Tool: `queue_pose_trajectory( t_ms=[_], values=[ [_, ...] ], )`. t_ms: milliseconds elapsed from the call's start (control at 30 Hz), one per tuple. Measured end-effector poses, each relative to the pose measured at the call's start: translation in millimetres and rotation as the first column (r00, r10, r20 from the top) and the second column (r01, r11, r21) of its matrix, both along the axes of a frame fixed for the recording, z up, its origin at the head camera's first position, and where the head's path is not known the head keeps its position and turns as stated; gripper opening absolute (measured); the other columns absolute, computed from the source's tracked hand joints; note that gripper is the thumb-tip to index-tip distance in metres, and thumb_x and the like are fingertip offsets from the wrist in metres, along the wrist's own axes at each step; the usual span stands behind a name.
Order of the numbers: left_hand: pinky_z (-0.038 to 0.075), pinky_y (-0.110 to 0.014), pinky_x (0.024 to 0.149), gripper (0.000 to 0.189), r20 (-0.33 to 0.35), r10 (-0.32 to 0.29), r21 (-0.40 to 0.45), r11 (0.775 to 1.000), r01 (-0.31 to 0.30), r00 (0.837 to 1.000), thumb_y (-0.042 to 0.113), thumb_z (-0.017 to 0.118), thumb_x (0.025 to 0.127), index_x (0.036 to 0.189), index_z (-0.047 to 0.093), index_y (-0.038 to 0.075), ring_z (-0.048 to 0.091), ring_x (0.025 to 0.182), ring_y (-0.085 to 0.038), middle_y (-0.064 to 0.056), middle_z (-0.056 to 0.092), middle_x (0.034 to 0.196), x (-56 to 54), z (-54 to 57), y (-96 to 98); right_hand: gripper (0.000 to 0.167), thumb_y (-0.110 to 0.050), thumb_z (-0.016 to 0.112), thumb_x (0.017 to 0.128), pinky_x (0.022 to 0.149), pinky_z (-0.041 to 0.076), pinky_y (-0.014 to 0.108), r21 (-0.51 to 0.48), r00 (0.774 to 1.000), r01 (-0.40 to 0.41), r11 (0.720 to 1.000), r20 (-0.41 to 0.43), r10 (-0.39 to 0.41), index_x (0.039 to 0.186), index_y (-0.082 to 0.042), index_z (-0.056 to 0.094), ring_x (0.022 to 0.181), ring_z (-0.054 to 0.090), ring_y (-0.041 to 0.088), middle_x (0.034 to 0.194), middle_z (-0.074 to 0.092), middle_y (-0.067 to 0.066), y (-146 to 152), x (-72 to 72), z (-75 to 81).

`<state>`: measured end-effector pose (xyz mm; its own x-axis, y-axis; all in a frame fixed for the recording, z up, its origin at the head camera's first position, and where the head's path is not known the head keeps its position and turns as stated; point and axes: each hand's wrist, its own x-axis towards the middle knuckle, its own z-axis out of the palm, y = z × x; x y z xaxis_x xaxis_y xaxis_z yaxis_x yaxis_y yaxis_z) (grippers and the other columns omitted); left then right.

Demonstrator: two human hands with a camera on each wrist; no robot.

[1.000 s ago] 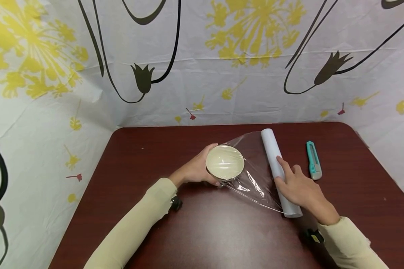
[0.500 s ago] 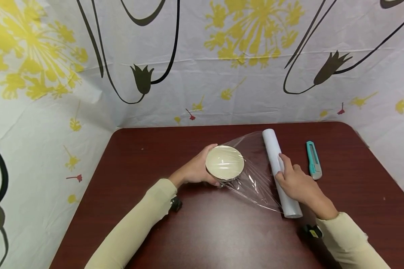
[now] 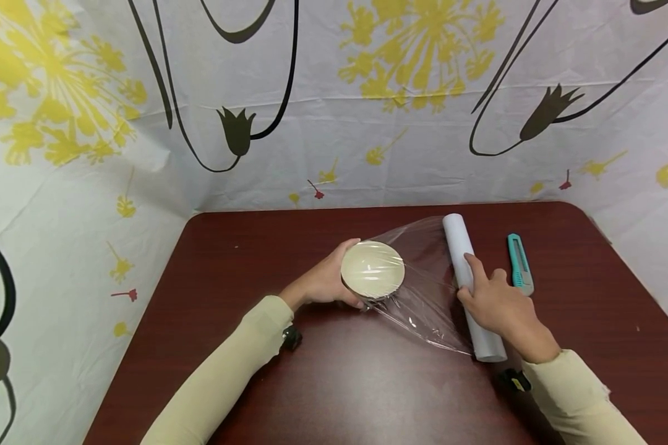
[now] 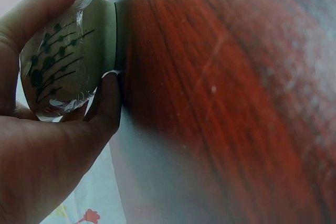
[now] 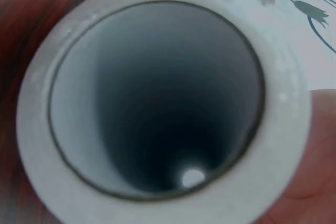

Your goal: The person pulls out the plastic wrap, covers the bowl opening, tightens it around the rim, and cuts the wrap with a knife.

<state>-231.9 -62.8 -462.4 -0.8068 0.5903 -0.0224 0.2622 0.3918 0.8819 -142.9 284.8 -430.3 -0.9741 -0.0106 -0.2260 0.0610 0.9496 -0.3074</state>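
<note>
Lower left to centre: glossy wood-grained table (image 3: 345,395), back corners rounded. Mid-frame, well in from left edge: left hand (image 3: 328,276) curled round one smooth cream bowl (image 3: 372,269). Clear wrinkled film (image 3: 428,309) over its round top, across to one hollow white roll (image 3: 459,241), right of centre. Right hand (image 3: 503,309) on roll; cannot tell if gripping. Just beside: one teal cutter (image 3: 519,262).

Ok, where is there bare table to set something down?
Bare table lies from the left sleeve to the far left corner, between it and the right sleeve, and right of the cutter to the table's edge. Crowded: the middle, where the left hand holds the bowl, film stretches to the roll, and the right hand touches that.
</note>
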Motion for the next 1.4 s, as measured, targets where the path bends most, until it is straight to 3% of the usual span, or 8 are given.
queue_pose_trajectory(
  t_ms=[300, 667, 1033, 1267, 1400],
  values=[
    [0.035, -0.049, 0.125, 0.140, 0.008, -0.007, -0.010, 1.000, 0.007, 1.000, 0.004, 0.107, 0.063, 0.173, 0.020, 0.005, 0.048, 0.145, -0.034, -0.020, 0.040, 0.166, 0.8, -0.5, -2.9, 0.067, -0.039, 0.038, 0.114, 0.051, 0.044, 0.047, -0.032, 0.999, -0.036, 0.999, -0.002, 0.036, 0.175, -0.014, 0.021, 0.057, 0.053, 0.031, 0.128, 0.043, 0.044, 9.1, 1.8, -4.8],
    [0.034, -0.050, 0.126, 0.143, 0.038, -0.012, -0.011, 1.000, 0.012, 0.999, 0.007, 0.108, 0.064, 0.175, 0.018, 0.008, 0.047, 0.147, -0.033, -0.017, 0.038, 0.169, 0.4, 0.5, -1.9, 0.068, -0.040, 0.045, 0.116, 0.054, 0.049, 0.048, -0.060, 0.995, -0.097, 0.993, -0.037, 0.095, 0.173, -0.010, 0.023, 0.068, 0.059, 0.029, 0.134, 0.048, 0.045, 18.1, -0.8, -7.7],
    [0.032, -0.050, 0.127, 0.142, 0.044, -0.010, 0.028, 1.000, 0.009, 0.999, 0.006, 0.107, 0.064, 0.175, 0.018, 0.008, 0.045, 0.147, -0.032, -0.016, 0.038, 0.168, -0.2, -1.2, -0.6, 0.067, -0.037, 0.053, 0.114, 0.059, 0.054, 0.053, -0.062, 0.990, -0.124, 0.990, -0.071, 0.120, 0.170, -0.009, 0.029, 0.081, 0.066, 0.035, 0.133, 0.051, 0.044, 19.3, -4.5, -5.8],
    [0.032, -0.049, 0.127, 0.142, 0.049, -0.016, 0.036, 0.999, 0.014, 0.999, 0.004, 0.107, 0.063, 0.174, 0.018, 0.007, 0.045, 0.147, -0.032, -0.016, 0.038, 0.169, 1.1, 1.4, -0.4, 0.067, -0.036, 0.054, 0.114, 0.060, 0.055, 0.054, -0.065, 0.990, -0.119, 0.991, -0.076, 0.114, 0.170, -0.008, 0.030, 0.080, 0.066, 0.035, 0.132, 0.052, 0.044, 18.5, -4.2, -5.2],
    [0.031, -0.049, 0.127, 0.142, 0.046, -0.012, 0.038, 0.999, 0.010, 0.999, 0.004, 0.107, 0.064, 0.174, 0.018, 0.007, 0.045, 0.148, -0.032, -0.016, 0.038, 0.169, 1.2, 0.5, -0.1, 0.066, -0.037, 0.053, 0.115, 0.063, 0.056, 0.057, -0.065, 0.991, -0.113, 0.991, -0.081, 0.108, 0.169, -0.007, 0.030, 0.087, 0.068, 0.041, 0.136, 0.051, 0.045, 20.4, -4.5, -5.2]
  ],
)
